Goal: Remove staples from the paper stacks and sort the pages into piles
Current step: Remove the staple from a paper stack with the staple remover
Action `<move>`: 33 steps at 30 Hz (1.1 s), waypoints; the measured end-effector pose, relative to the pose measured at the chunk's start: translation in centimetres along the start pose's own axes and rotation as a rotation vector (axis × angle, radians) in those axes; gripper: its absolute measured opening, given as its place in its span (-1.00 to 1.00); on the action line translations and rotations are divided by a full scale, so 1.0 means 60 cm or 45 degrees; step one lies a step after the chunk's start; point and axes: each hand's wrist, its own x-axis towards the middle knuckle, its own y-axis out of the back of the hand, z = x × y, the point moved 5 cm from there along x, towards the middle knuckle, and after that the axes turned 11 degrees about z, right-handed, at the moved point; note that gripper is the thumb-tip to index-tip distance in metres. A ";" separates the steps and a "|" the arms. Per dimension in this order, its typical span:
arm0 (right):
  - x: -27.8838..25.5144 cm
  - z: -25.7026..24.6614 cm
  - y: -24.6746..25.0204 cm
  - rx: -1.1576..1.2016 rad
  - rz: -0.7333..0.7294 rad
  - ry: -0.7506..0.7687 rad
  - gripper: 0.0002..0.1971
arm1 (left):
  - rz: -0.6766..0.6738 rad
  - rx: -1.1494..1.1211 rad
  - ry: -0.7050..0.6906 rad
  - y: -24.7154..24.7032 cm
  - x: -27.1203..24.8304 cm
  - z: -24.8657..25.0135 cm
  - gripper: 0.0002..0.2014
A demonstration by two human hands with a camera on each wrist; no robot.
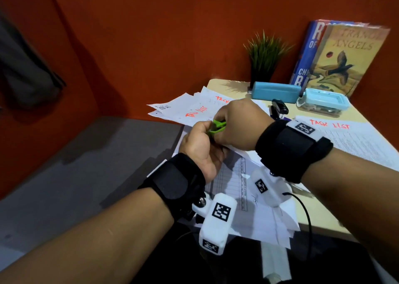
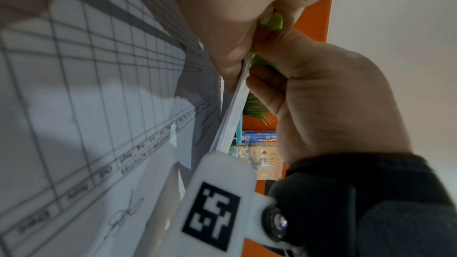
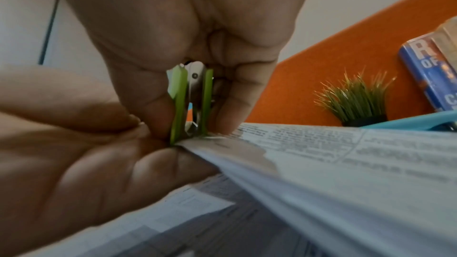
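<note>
A stapled paper stack (image 3: 346,163) is lifted off the table, and my left hand (image 1: 208,129) pinches its corner between thumb and fingers. My right hand (image 1: 222,122) squeezes a green staple remover (image 3: 191,103), its metal jaws set on that same corner beside my left fingertips (image 3: 133,122). In the left wrist view the stack's edge (image 2: 232,116) runs between both hands, with the remover (image 2: 274,20) green above it. The staple itself is hidden. Loose "Task List" pages (image 1: 194,111) lie fanned behind my hands, and a gridded sheet (image 1: 237,186) lies under my wrists.
Another "Task List" pile (image 1: 356,139) lies on the right of the beige table (image 1: 233,87). Behind it are a black stapler (image 1: 279,108), a blue case (image 1: 276,91), a blue-lidded clear box (image 1: 321,102), a potted plant (image 1: 263,57) and upright books (image 1: 345,57). Orange wall behind; the table's edge is on the left.
</note>
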 end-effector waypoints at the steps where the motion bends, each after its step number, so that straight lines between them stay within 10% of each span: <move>1: 0.003 0.004 -0.001 0.035 0.007 -0.020 -0.75 | 0.021 0.017 -0.009 0.000 0.001 0.000 -0.75; 23: -0.041 0.084 -0.006 1.380 -0.137 -0.811 -0.78 | 0.047 -0.104 0.139 -0.002 0.010 -0.003 -0.58; 33: -0.066 0.063 0.025 0.347 -0.185 -0.130 -0.55 | -0.103 0.021 0.144 -0.007 0.003 0.009 -0.56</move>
